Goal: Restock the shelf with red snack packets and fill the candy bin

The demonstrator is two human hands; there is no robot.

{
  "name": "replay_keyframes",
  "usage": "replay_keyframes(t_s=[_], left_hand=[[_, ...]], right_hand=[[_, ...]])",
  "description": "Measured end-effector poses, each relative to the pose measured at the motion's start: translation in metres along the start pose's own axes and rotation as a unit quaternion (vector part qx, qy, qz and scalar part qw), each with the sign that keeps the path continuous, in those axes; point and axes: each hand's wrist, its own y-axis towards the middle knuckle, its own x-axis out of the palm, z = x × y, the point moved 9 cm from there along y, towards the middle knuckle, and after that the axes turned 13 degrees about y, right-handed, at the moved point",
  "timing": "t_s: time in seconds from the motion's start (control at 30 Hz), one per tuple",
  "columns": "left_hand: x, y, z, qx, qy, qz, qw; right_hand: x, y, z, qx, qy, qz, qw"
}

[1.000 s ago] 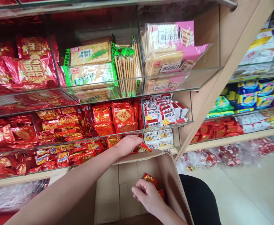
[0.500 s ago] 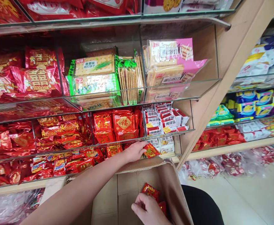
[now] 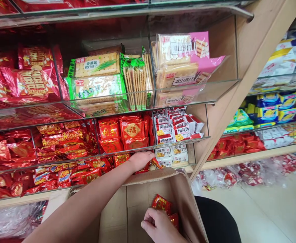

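Note:
My left hand (image 3: pixel 143 161) reaches over the far edge of a cardboard box (image 3: pixel 148 179) into the bottom shelf row. Its fingers are closed on a small red packet (image 3: pixel 156 162), mostly hidden beside the white cracker packs (image 3: pixel 172 157). Over the right part of the box hangs my right hand (image 3: pixel 156 222), fingers curled, and what they hold, if anything, is hidden. Just beyond and beside it, red packets (image 3: pixel 161 203) lie on the box bottom.
Clear-fronted shelves hold red packets (image 3: pixel 134 133), green-wrapped crackers (image 3: pixel 97 87) and pink-wrapped crackers (image 3: pixel 180 76). A slanted wooden panel (image 3: pixel 224 98) stands at the right, with a dark-clothed knee (image 3: pixel 216 219) below it. Plastic bags (image 3: pixel 251 173) lie on the floor.
My left hand has moved slightly left and deeper into the bottom row, and its red packet now shows less. My right hand has barely moved. The view has shifted slightly.

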Motion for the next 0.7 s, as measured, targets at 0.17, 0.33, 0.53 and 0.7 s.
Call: replay_keyframes(t_s=[0.17, 0.33, 0.53, 0.7], left_hand=[[0.004, 0.002, 0.004, 0.023, 0.078, -0.001, 0.997], [0.008, 0.005, 0.011, 0.035, 0.141, 0.007, 0.989], [0.01, 0.008, 0.023, 0.077, 0.163, 0.012, 0.984], [0.01, 0.001, 0.025, 0.112, 0.164, 0.021, 0.98]], right_hand=[[0.001, 0.0, 0.002, 0.0, -0.006, -0.007, 1.0], [0.002, -0.002, -0.001, 0.003, -0.005, -0.02, 1.0], [-0.001, -0.004, -0.007, 0.008, -0.023, -0.024, 0.999], [-0.002, -0.004, -0.01, 0.02, -0.03, -0.039, 0.999]])
